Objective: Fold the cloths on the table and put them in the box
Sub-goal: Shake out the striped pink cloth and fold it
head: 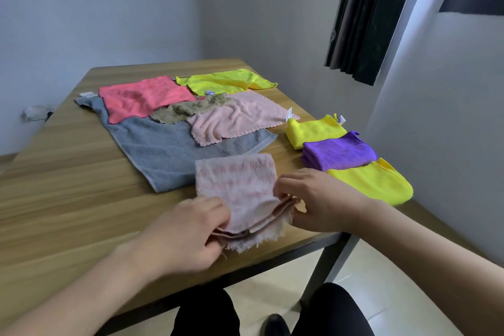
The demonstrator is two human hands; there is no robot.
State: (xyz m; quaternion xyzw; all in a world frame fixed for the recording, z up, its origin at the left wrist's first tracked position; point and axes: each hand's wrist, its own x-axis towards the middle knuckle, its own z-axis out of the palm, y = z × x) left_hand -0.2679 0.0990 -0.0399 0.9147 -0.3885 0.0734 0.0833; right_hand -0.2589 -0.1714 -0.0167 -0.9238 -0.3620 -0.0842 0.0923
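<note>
Low in the centre of the frame, you hold a pale pink striped fleece cloth with a frayed fringe [240, 194], already doubled over, at the near edge of the wooden table [68, 199]. Your left hand [188, 232] pinches the stacked layers at the cloth's lower left corner, fingers curled over the top and thumb beneath. Your right hand [316, 199] pinches the lower right corner the same way, thumb and fingertips closed on the fringe.

The cloth looks light, limp and fuzzy: it probably sags wherever it is unsupported, and its layers likely cling rather than slide. Corners and folded edges are the sensible places to take it, keeping all the layers trapped together so the fold does not spring open.

To the right of centre, 3 folded cloths wait in a row: a small folded yellow microfibre cloth [313, 131], a folded purple microfibre cloth [338, 153] and a larger folded yellow cloth [376, 183].

Above centre, 5 cloths lie unfolded and overlapping: a large grey terry towel [169, 155], a coral-red cloth [141, 98], a lime-yellow cloth [223, 80], a light pink scalloped cloth [237, 117] and an olive floral cloth [188, 109].

No box is in view.
</note>
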